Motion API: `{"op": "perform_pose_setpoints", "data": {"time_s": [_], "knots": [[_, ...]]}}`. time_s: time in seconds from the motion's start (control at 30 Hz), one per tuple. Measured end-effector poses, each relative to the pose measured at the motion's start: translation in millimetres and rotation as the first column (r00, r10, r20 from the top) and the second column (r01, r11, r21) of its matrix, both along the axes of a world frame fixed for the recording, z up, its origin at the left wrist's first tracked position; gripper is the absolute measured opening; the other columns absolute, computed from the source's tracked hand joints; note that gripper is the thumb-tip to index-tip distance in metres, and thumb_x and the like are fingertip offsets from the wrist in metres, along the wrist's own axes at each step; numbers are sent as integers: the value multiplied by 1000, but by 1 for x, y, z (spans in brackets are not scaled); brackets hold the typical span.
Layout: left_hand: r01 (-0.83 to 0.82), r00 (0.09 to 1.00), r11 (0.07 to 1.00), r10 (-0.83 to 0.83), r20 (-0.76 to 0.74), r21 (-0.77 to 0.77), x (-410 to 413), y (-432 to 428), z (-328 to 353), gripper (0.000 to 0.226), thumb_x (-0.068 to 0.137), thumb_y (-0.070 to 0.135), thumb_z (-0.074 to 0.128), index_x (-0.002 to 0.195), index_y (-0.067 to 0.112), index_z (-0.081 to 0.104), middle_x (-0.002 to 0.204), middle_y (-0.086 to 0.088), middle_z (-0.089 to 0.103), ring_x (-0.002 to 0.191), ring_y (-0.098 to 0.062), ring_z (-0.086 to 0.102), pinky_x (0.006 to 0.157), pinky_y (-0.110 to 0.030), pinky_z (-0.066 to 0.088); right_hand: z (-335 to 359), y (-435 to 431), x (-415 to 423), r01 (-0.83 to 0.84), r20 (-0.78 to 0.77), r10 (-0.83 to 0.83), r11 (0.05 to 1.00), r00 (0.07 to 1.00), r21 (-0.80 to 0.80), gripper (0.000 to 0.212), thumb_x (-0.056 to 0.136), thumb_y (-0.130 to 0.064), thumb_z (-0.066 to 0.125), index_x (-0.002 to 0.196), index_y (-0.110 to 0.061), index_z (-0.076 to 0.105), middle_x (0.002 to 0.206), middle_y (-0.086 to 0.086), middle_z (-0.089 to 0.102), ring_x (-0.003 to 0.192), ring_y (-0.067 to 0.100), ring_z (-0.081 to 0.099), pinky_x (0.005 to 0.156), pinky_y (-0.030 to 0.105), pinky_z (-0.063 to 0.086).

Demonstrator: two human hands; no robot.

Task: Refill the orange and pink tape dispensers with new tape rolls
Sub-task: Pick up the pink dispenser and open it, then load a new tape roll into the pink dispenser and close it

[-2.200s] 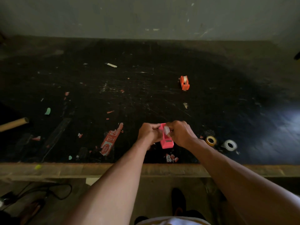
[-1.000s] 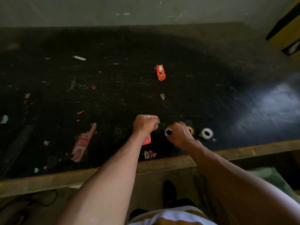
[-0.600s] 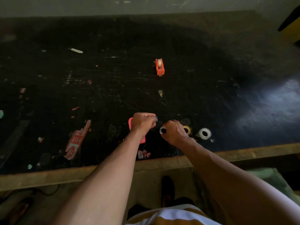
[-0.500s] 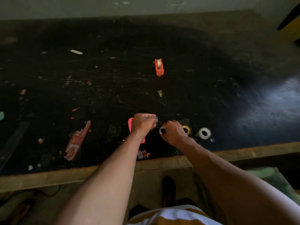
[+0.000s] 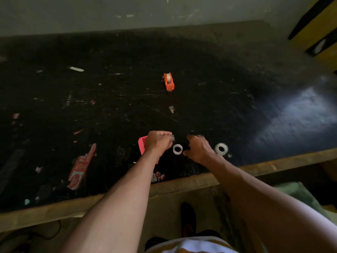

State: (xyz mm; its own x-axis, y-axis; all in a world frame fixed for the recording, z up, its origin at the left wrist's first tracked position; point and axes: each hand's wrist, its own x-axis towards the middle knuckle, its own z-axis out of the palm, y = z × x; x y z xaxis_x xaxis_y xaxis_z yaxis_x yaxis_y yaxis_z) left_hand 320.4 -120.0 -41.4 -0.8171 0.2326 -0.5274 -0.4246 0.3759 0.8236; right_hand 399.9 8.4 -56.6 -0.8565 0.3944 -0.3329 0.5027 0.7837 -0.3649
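Pink plastic shows under the left hand (image 5: 159,142): the pink dispenser (image 5: 142,146) is pinned near the front edge of the black worktop (image 5: 113,110), mostly hidden by the closed fist, which also pinches something small and grey at its fingertips, perhaps the dispenser's hub, though I cannot tell. Holding it down there keeps the body steady and close for loading.

Just to its right a white ring (image 5: 177,149) lies flat on the top, free of both hands; it looks like an empty core set aside. The right hand (image 5: 197,149) hovers beside it with fingers loosely spread and gripping nothing, reaching toward the right, I judge for a fresh roll. A full-looking white tape roll (image 5: 221,148) sits just past that hand, near the wooden edge (image 5: 273,164).

Farther back, well apart from everything, the orange dispenser (image 5: 169,81) stands alone with a roll in it, likely done and parked out of the way. Scraps of tape and a red label (image 5: 81,166) litter the left side.
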Motion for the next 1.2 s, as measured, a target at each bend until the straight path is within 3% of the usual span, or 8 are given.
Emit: {"op": "perform_pose_setpoints", "data": {"time_s": [0.17,0.33,0.57,0.73,0.97,1.2], "knots": [[72,997,997,-72,-5,3,11,22,0,18,88,8,70,105,11,75,80,-1,72,68,-9,66,65,-21,56,16,28,19,91,-6,-90,995,996,32,42,87,-22,71,126,-12,60,123,14,59,107,33,63,88,41,55],[164,986,985,-165,-3,-51,22,44,0,18,90,13,70,107,18,74,85,0,73,75,-10,68,71,-26,59,19,55,43,125,27,-130,982,991,143,49,87,-19,70,134,-17,57,121,14,54,112,35,57,89,44,53],[249,969,964,-247,23,-96,24,64,-5,22,90,18,72,112,16,74,94,0,74,73,-6,67,55,-19,52,10,74,58,100,151,-114,990,982,100,73,88,-11,70,150,-30,37,133,14,43,120,35,49,90,40,50],[266,964,957,-263,38,-112,23,70,-7,19,92,18,71,111,16,73,87,3,70,72,-5,65,59,-19,54,5,80,56,98,143,-112,990,983,100,65,88,-12,69,147,-24,43,133,14,47,119,33,49,92,38,48],[260,965,959,-258,40,-112,18,63,-5,24,93,16,69,117,15,71,94,1,70,82,-9,67,65,-21,56,11,76,52,122,94,-132,987,987,103,45,86,-11,71,129,-11,58,125,13,58,116,31,56,97,40,48],[206,978,974,-207,-4,-95,10,40,3,23,92,15,69,115,15,72,94,0,72,85,-13,70,81,-32,61,34,49,33,252,-62,-258,963,964,-98,48,82,-8,72,129,-11,61,125,11,64,117,29,60,94,36,50]]}}
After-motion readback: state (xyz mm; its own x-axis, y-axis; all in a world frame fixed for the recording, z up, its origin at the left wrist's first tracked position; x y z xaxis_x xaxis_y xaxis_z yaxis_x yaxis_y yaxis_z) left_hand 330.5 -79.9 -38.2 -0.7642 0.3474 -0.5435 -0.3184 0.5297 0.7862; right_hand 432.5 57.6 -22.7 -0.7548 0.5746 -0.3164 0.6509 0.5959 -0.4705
